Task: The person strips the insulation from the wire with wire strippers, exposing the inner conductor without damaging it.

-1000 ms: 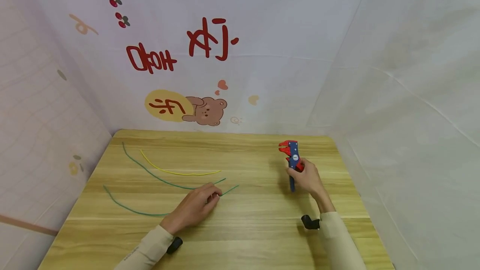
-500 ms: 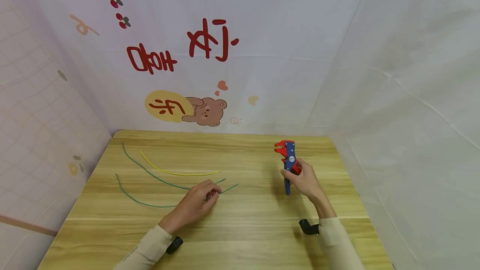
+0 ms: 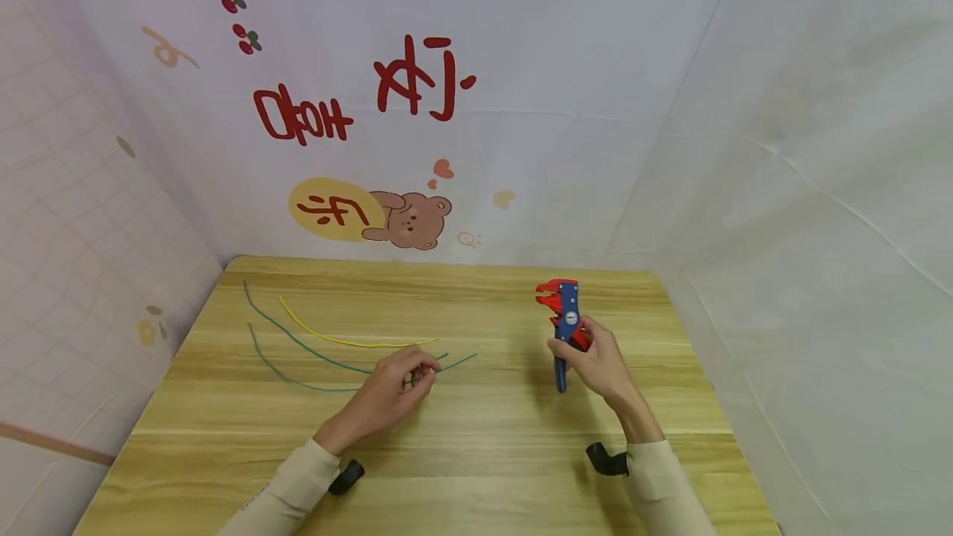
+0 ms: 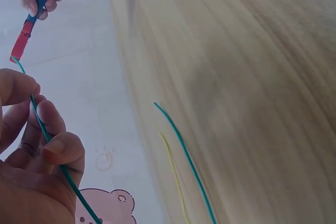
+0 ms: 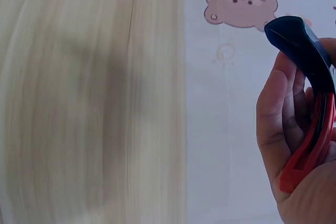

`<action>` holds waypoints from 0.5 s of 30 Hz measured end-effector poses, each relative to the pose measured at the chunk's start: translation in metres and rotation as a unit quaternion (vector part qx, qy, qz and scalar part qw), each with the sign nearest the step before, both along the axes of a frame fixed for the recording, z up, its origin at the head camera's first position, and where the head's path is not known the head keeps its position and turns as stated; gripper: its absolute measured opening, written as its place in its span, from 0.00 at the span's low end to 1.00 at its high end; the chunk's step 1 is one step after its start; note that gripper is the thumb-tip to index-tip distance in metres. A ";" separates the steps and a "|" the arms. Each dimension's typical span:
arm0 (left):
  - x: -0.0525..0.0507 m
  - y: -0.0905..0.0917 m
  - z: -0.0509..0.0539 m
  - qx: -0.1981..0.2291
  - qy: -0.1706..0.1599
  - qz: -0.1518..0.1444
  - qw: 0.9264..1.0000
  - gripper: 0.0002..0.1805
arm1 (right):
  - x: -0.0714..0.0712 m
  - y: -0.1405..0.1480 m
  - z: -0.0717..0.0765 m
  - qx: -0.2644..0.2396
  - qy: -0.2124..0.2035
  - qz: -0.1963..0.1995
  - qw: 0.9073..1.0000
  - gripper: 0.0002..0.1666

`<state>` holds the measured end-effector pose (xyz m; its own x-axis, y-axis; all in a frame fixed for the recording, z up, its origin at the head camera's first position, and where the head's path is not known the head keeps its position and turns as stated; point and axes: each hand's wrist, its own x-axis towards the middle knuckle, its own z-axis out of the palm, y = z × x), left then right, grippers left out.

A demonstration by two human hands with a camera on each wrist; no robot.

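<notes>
green wire (image 4: pixel 42 123), thin, bowed, pinched in left fingers (image 4: pixel 68 148), right fingers (image 5: pixel 272 103) curled round blue-red pliers (image 3: pixel 568 303)

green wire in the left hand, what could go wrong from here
The green wire sticks out past the left hand, so its free end might bend or miss if brought to the stripper. Its tail runs near a second green wire, so the two could snag.

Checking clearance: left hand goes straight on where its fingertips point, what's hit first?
Likely the tool in the right hand: in the head view it lies ahead of the left hand, whose green wire would lead. Depth between them is unclear.
</notes>
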<state>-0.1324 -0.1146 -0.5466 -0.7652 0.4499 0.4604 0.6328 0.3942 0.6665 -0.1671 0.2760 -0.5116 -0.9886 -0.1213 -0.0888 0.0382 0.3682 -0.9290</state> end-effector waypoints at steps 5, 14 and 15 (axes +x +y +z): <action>0.000 0.002 0.006 -0.002 -0.003 0.006 1.000 0.09 | 0.005 -0.005 0.003 -0.021 0.014 0.019 1.000 0.31; 0.000 0.005 0.012 0.009 0.007 0.018 1.000 0.10 | 0.012 -0.014 0.007 -0.043 0.040 0.065 0.996 0.19; 0.000 0.005 0.012 0.008 0.007 0.018 1.000 0.09 | 0.013 -0.015 0.007 -0.045 0.041 0.069 0.996 0.18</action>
